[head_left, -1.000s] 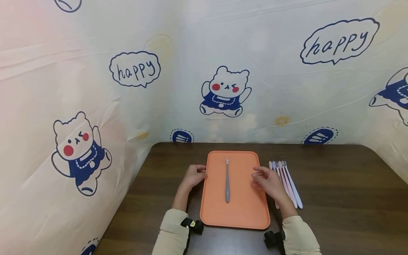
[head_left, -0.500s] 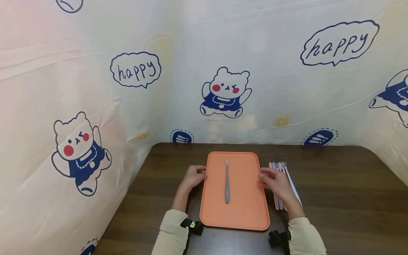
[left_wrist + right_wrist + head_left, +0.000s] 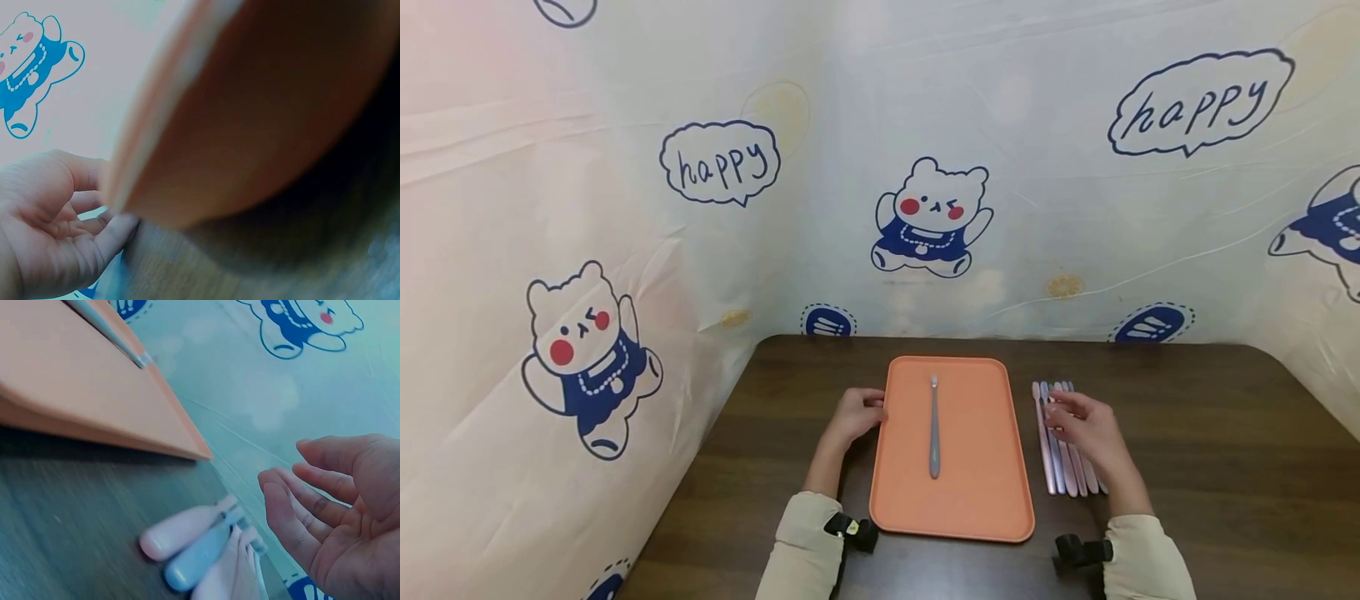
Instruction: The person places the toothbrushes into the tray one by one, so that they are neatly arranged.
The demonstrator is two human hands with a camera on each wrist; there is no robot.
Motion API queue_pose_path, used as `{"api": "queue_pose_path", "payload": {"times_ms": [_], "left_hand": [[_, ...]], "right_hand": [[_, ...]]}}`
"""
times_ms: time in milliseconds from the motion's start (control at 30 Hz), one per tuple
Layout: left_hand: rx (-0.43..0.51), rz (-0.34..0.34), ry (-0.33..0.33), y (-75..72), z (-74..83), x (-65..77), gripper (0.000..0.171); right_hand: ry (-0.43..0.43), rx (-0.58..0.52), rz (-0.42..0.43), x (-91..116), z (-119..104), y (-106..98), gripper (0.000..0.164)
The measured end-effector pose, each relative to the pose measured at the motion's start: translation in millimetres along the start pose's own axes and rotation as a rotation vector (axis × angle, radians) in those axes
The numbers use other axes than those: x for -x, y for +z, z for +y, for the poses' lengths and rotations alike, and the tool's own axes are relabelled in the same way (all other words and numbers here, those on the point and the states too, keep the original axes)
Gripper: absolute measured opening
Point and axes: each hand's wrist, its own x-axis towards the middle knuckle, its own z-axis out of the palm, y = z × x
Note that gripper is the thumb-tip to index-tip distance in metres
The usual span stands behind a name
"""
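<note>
Pale printed cloth [image 3: 700, 258] hangs at the left and runs on behind the brown table [image 3: 1225, 417]. Next comes the left hand [image 3: 856, 414], with its thumb and fingers pinching the left rim of an orange tray [image 3: 985, 450], as the left wrist view shows close up. The tray lies on the table, and 1 grey toothbrush [image 3: 935, 433] rests lengthwise on it, left of its middle, head toward the far end. Should the left hand tug or lift that rim, the tray could tip, and the toothbrush, lying loose, would probably slide or roll out of line. To the right, just apart from the tray, a row of pink and blue toothbrushes [image 3: 1056, 454] lies side by side on the table. The right hand [image 3: 1093, 429] is above the row's right part, hiding some of it, so I cannot give a count. Its fingers are loosely bent, the thumb stands apart, and it grips nothing; the right wrist view shows a gap below it. With the handles packed so close, a careless pinch would likely catch 2 at once, and a sideways brush of the fingers could scatter the row.
</note>
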Motion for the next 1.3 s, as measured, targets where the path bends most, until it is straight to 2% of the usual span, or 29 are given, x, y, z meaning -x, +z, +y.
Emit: {"api": "queue_pose_path", "payload": {"times_ms": [167, 667, 900, 1167, 1300], "left_hand": [[-0.013, 0.002, 0.008, 0.0, -1.3, -0.5, 0.042], [0.010, -0.001, 0.015, -0.2, 0.5, 0.1, 0.042], [-0.015, 0.002, 0.020, 0.2, -0.5, 0.2, 0.042], [-0.042, 0.014, 0.010, 0.3, -0.2, 1.2, 0.041], [-0.038, 0.016, 0.016, 0.2, 0.0, 1.2, 0.041]], "right_hand": [[0.021, 0.021, 0.043, 1.1, 3.9, -9.3, 0.050], [0.079, 0.071, 0.080, -1.5, 28.0, -35.1, 0.052], [0.117, 0.157, 0.062, -0.2, 36.1, -43.4, 0.052], [0.115, 0.327, 0.075, 0.6, 40.1, -44.9, 0.043], [0.148, 0.344, 0.048, -0.5, 39.7, -47.5, 0.044]]}}
